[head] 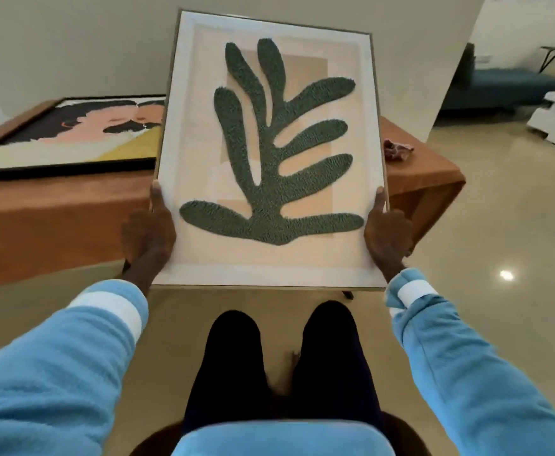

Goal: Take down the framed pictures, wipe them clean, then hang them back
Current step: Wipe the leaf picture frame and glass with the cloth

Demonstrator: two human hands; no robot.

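- Green tufted leaf shape on a peach and cream ground: the framed leaf picture (271,153), held in the air at the centre of the view, top edge tilted away from the person, in front of the table.
- Left hand (149,230) grips the picture's lower left edge. The thumb lies along the front of the frame; the other fingers pass behind it and are hidden.
- Right hand (386,232) grips the lower right edge. The thumb points up along the front and the fingers curl round the side.
- Light blue sleeves (82,343), each with a white band near the cuff, cover both forearms.
- Black-framed picture (69,136), in pink, yellow, black and cream, lies flat on the table at the far left, its right end hidden behind the held picture.
- Table (72,199), draped in a rust-brown cloth, stands just beyond the hands.
- Crumpled pinkish rag (397,149) lies on the table's right part, just right of the held frame.
- Teal sofa (506,87) stands on the glossy beige floor (499,225), far right.
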